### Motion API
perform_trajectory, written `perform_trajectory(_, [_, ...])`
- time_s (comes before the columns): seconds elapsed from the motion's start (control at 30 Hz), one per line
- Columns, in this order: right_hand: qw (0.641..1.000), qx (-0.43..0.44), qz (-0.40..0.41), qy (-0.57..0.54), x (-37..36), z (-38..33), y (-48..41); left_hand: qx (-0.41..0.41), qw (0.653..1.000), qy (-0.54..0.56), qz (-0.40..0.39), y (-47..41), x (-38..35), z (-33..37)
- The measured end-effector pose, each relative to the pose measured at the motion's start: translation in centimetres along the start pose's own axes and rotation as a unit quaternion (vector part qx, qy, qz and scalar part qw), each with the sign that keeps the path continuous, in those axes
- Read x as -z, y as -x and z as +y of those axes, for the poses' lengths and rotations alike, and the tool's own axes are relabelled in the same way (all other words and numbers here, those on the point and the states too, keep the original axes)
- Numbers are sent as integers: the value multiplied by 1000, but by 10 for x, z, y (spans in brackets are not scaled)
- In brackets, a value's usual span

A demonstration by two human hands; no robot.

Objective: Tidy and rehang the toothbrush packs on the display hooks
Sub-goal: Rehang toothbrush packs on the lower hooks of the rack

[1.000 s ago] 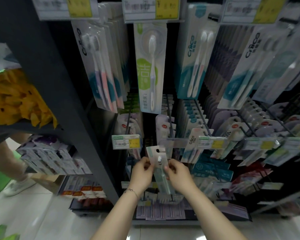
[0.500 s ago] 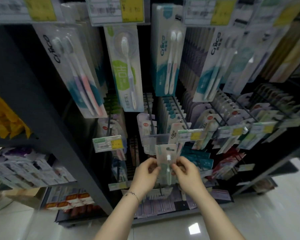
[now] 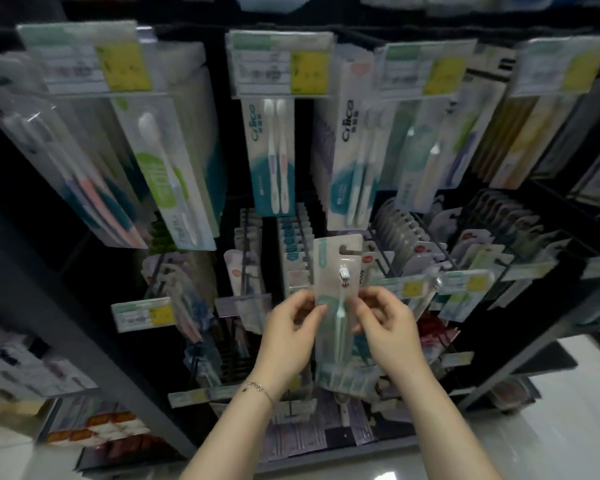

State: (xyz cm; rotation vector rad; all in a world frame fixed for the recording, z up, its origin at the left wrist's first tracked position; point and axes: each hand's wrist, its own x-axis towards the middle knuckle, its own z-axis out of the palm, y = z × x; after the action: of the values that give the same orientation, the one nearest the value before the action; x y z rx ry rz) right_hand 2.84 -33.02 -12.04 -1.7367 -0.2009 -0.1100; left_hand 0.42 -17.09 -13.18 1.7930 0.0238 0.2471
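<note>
Toothbrush pack (image 3: pixel 336 289) stands upright between our 2 hands, free of any hook, its hang slot at the top. Our left hand (image 3: pixel 288 336) pinches its left edge and our right hand (image 3: pixel 387 329) its right edge, each grip closed on the card at mid-height. Just above and beyond the grip, rows of hanging packs (image 3: pixel 399 230) crowd the display hooks (image 3: pixel 381 252); a price tag (image 3: pixel 411 287) sits right of it.
</note>
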Motion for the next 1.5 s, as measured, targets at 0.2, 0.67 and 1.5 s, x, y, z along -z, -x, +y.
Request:
perform_trajectory(0.2, [1000,-2,-21,-6,58,8,-16,-21,999,38,31,-15,-47,36])
perform_trajectory(0.67, [998,45,32,12,127,-5,-68,-21,997,53,48,-50,-122,76])
perform_trajectory(1.5, [969,103,223,30,134,-63,-152,-138,988,45,43,-145,-138,140])
